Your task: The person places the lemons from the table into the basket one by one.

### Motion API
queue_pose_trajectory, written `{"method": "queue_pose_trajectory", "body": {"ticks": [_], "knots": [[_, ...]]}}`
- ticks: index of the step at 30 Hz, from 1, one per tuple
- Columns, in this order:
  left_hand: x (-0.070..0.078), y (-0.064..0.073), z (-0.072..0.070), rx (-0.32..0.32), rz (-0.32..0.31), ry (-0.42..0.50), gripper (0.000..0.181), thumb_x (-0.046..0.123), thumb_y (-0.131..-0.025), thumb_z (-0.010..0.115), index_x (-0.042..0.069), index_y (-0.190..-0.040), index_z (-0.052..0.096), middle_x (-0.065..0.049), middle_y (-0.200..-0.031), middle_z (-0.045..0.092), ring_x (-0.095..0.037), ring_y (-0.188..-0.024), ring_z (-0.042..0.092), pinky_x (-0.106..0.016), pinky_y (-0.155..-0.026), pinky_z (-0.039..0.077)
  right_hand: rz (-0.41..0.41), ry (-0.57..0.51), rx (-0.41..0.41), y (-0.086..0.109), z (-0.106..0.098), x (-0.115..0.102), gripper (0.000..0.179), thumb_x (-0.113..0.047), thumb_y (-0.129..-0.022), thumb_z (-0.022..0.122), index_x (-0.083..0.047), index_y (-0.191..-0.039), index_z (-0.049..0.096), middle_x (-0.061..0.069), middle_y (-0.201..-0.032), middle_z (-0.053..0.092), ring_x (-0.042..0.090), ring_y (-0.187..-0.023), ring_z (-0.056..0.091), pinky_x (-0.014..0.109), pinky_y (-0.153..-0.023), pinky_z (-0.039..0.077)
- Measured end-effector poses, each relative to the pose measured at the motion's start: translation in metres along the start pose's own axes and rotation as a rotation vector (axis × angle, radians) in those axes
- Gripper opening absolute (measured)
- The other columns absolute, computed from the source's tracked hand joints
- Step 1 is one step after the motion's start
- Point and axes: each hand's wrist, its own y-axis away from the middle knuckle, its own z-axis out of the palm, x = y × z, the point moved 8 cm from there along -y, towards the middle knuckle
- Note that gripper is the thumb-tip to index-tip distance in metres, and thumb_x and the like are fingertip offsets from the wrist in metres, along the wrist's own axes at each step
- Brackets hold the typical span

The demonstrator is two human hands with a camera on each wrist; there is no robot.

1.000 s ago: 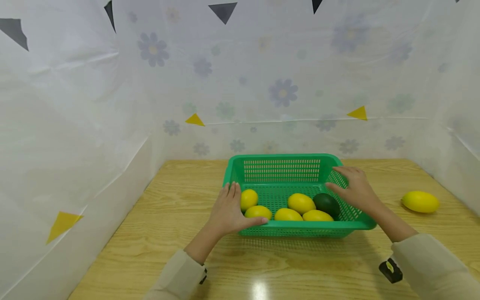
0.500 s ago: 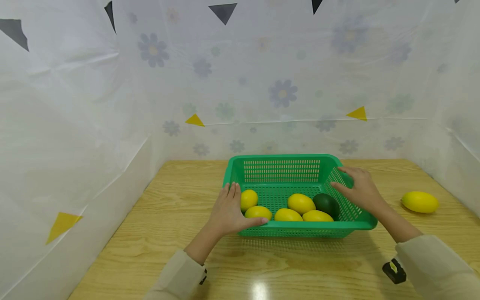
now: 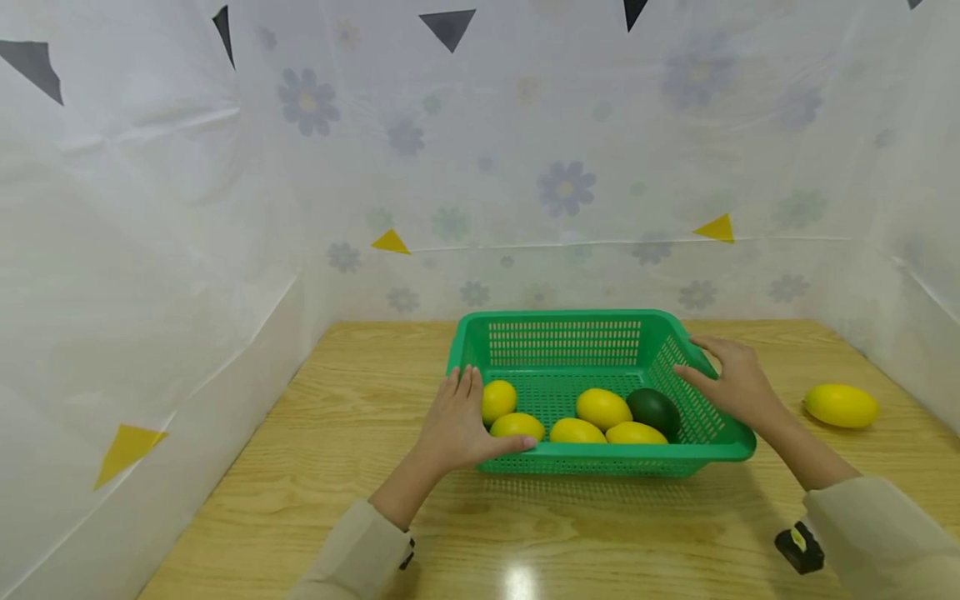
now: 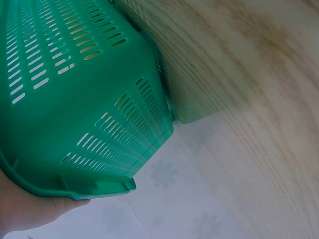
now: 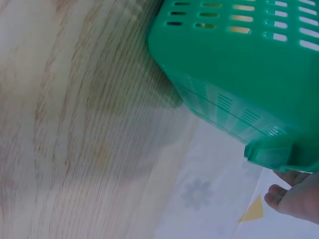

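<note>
A green plastic basket (image 3: 615,452) with slotted walls stands on the table. Several yellow lemon-like fruits (image 3: 603,409) and a dark green avocado-like fruit (image 3: 654,413) lie inside, toward the near side. My left hand (image 3: 450,427) rests on the basket's near left corner, fingers straight over the left rim, thumb stretched along the front rim. At the right rim is my right hand (image 3: 738,385), its fingers and thumb spread apart and extended over the basket's edge. In the right wrist view, this right hand (image 5: 299,198) shows just beyond the rim, partly out of frame.
Another yellow fruit (image 3: 840,406) lies on the wooden table (image 3: 360,392), right of the basket. White patterned sheets (image 3: 487,167) wall in the back and both sides.
My right hand has drifted right, from over the basket's inside toward its right rim. The left hand, the basket and the fruits have stayed in place.
</note>
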Motion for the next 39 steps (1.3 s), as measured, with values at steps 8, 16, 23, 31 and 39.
{"method": "queue_pose_trajectory", "body": {"ticks": [8,16,23,31,39], "knots": [[0.000,0.000,0.000,0.002,0.002,-0.003,0.111,0.072,-0.075,0.054,-0.005,-0.146,0.016,-0.023,-0.153,0.014,-0.037,-0.143,0.009,-0.048,-0.118,0.011,0.040,-0.001,-0.008,0.003,-0.004,0.009,0.055,-0.024,-0.090,0.061,0.015,-0.126,0.047,0.040,-0.124,0.046,0.057,-0.112,0.041,0.069,-0.086,0.035],[0.000,0.000,-0.001,0.010,0.009,-0.009,0.110,0.071,-0.076,0.055,-0.006,-0.146,0.017,-0.023,-0.153,0.015,-0.037,-0.143,0.010,-0.047,-0.117,0.013,0.069,0.013,-0.022,0.004,-0.009,0.016,0.057,-0.026,-0.091,0.059,0.016,-0.127,0.045,0.042,-0.124,0.044,0.058,-0.112,0.039,0.070,-0.086,0.034],[0.000,0.000,-0.001,0.009,0.006,-0.010,0.111,0.072,-0.075,0.054,-0.006,-0.146,0.017,-0.023,-0.153,0.015,-0.037,-0.143,0.010,-0.048,-0.118,0.012,0.092,-0.005,-0.035,0.008,-0.011,0.023,0.058,-0.027,-0.092,0.058,0.015,-0.128,0.043,0.042,-0.127,0.041,0.059,-0.115,0.036,0.071,-0.087,0.032],[0.001,0.000,-0.002,0.011,0.009,-0.016,0.111,0.072,-0.075,0.055,-0.005,-0.146,0.017,-0.023,-0.153,0.015,-0.037,-0.143,0.010,-0.048,-0.117,0.013,0.109,-0.012,-0.029,0.013,-0.014,0.031,0.057,-0.026,-0.092,0.058,0.014,-0.130,0.042,0.042,-0.127,0.041,0.060,-0.115,0.035,0.071,-0.087,0.032],[0.001,0.000,-0.001,0.009,0.010,-0.014,0.111,0.072,-0.075,0.055,-0.006,-0.146,0.017,-0.023,-0.153,0.015,-0.036,-0.143,0.010,-0.048,-0.117,0.013,0.103,0.018,-0.006,0.016,-0.020,0.034,0.053,-0.024,-0.092,0.057,0.016,-0.127,0.045,0.043,-0.124,0.043,0.060,-0.111,0.039,0.070,-0.084,0.034]]}}
